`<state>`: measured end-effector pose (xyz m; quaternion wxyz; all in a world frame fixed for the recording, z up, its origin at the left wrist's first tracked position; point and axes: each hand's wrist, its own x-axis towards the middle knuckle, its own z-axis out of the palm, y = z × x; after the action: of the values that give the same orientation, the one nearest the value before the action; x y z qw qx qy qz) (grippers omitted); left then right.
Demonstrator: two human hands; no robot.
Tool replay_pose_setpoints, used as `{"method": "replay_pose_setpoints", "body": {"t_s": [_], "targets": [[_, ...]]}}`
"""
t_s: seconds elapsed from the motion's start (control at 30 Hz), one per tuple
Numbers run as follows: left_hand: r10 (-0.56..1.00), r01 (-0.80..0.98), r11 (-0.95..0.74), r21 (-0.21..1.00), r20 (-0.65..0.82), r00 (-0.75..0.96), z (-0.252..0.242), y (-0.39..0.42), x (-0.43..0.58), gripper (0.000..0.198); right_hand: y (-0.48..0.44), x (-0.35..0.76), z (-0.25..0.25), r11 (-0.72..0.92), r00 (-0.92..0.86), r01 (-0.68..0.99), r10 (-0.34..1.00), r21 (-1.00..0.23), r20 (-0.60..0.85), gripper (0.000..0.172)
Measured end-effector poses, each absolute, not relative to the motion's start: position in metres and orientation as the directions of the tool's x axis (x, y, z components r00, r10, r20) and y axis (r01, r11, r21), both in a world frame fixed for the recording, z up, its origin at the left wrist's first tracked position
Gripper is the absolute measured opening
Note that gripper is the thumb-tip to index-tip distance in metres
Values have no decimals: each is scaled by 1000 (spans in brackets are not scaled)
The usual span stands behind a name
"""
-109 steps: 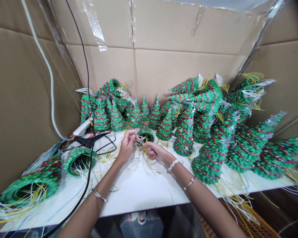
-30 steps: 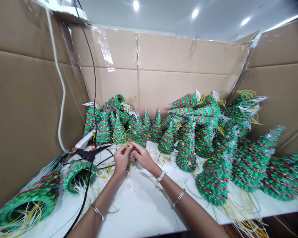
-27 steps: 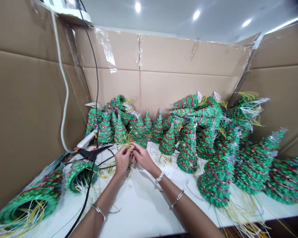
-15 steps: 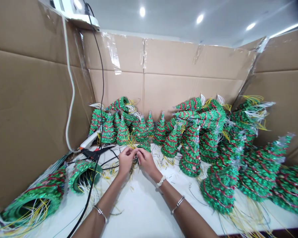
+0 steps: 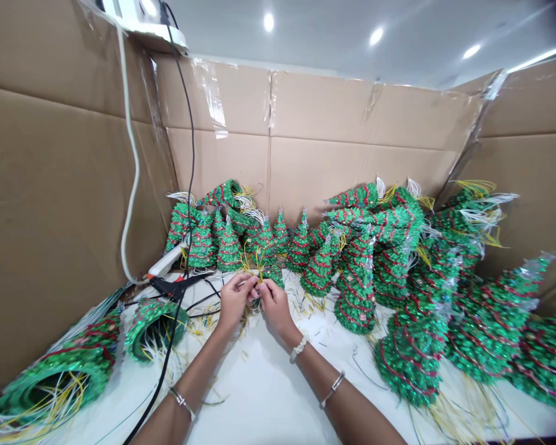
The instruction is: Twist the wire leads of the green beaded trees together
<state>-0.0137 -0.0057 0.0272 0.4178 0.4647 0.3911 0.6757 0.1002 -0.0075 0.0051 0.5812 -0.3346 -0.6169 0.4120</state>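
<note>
My left hand (image 5: pixel 233 301) and my right hand (image 5: pixel 271 303) meet over the white table (image 5: pixel 264 395), fingertips pinched together on a small bundle of thin yellow wires (image 5: pixel 254 266) that sticks up between them. A small dark round part sits under the fingers, too hidden to name. Just behind the hands stands a row of small green tinsel trees (image 5: pixel 264 247) with red trim.
Larger green tinsel trees (image 5: pixel 412 358) crowd the right side. Cones lying on their sides (image 5: pixel 65 371) with loose wires fill the left front. A black clip tool (image 5: pixel 171 287), a white glue gun (image 5: pixel 167 262) and cables (image 5: pixel 185 154) lie at left. Cardboard walls (image 5: pixel 328 161) enclose the table.
The view has tilted up since the oldest frame. Both hands stayed together at the same spot, now pinching yellow wires that stand upright between the fingertips.
</note>
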Motion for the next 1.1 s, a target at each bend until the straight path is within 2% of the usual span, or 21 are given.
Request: {"method": "replay_pose_setpoints", "body": {"t_s": [0.2, 0.6, 0.93, 1.1], "targets": [[926, -301, -326, 896, 239, -291, 32, -6, -15, 46, -8, 100, 2, 414, -69, -58, 906, -908, 417, 30], [945, -525, -261, 810, 102, -312, 38, -7, -23, 50, -6, 108, 0, 469, -79, 52, 882, -881, 465, 32], [937, -505, -288, 814, 129, -326, 42, -5, -26, 52, -5, 110, -1, 469, -80, 39, 882, -882, 465, 33], [959, -531, -251, 809, 135, -249, 41, -1, -34, 57, -4, 110, -2, 452, -87, 20, 889, -892, 449, 34]]}}
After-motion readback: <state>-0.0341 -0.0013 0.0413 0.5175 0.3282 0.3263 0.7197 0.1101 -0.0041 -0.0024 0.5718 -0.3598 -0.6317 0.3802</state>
